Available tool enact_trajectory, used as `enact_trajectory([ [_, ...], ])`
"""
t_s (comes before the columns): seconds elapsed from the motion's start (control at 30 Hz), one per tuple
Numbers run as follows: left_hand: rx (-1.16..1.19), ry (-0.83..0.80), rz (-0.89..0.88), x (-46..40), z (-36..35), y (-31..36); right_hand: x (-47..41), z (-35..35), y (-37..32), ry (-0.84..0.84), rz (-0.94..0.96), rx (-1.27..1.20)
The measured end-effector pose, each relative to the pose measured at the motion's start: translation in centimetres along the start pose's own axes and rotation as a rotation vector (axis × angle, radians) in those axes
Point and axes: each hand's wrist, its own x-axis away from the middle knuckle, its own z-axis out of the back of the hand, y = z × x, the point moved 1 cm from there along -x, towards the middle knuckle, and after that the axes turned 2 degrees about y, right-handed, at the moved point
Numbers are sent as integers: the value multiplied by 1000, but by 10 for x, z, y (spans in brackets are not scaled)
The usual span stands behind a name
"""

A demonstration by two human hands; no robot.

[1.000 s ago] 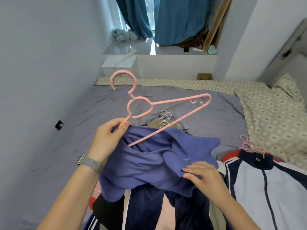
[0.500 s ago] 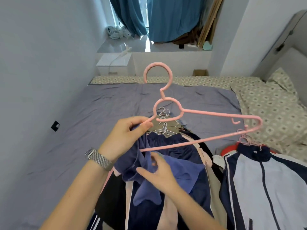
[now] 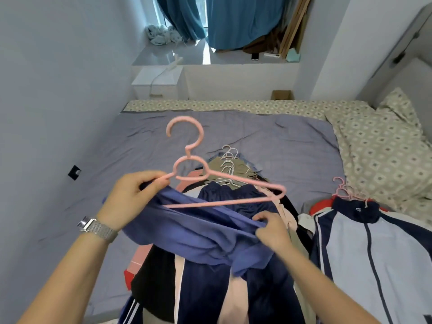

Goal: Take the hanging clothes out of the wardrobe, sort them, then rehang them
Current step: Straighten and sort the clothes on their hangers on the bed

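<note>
Head view: the pink hanger (image 3: 224,183) is held above the bed (image 3: 292,146), hook up and away, its bar running left to right. The left hand (image 3: 133,195) pinches its left end together with the blue garment (image 3: 198,232); the right hand (image 3: 272,230) grips the garment's edge below the hanger's right end
</note>
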Motion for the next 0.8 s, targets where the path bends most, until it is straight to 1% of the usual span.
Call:
enact_trajectory([
  [0.07, -127, -55, -27, 2, -2, -17, -9, 37, -6, -42, -54, 4],
  [0.13, -248, -67, -37, 3, -10, -30, -10, 70, -21, -87, -61, -29],
  [0.2, -377, -38, -76, 3, -20, -43, -4, 97, -39, -117, -50, -39],
  [0.27, -446, -26, -101, 2, -32, -43, 5, 116, -58, -122, -16, -60],
  [0.3, -429, -32, -92, 1, -37, -38, 9, 119, -68, -124, -6, -113],
  [0.4, -245, -43, -102, -6, -48, -28, 15, 117, -94, -165, 33, -269],
  [0.43, -199, -53, -96, -9, -49, -24, 17, 115, -100, -200, 90, -240],
  [0.47, -162, -52, -99, -12, -50, -22, 18, 115, -103, -256, 174, -130],
  [0.53, -142, -23, -107, -18, -47, -14, 19, 118, -101, -396, 341, 210],
  [0.57, -104, -9, -99, -20, -45, -11, 19, 120, -99, -423, 418, 385],
  [0.6, -56, -4, -95, -22, -43, -10, 18, 120, -97, -408, 485, 514],
  [0.63, -20, -17, -80, -24, -41, -9, 20, 119, -98, -369, 540, 567],
  [0.67, 14, -41, -77, -26, -39, -7, 20, 119, -100, -323, 572, 550],
  [0.73, 6, -101, -115, -28, -32, -4, 21, 123, -104, -266, 571, 415],
  [0.8, -117, -153, -157, -28, -22, -9, 20, 135, -107, -208, 581, 324],
])
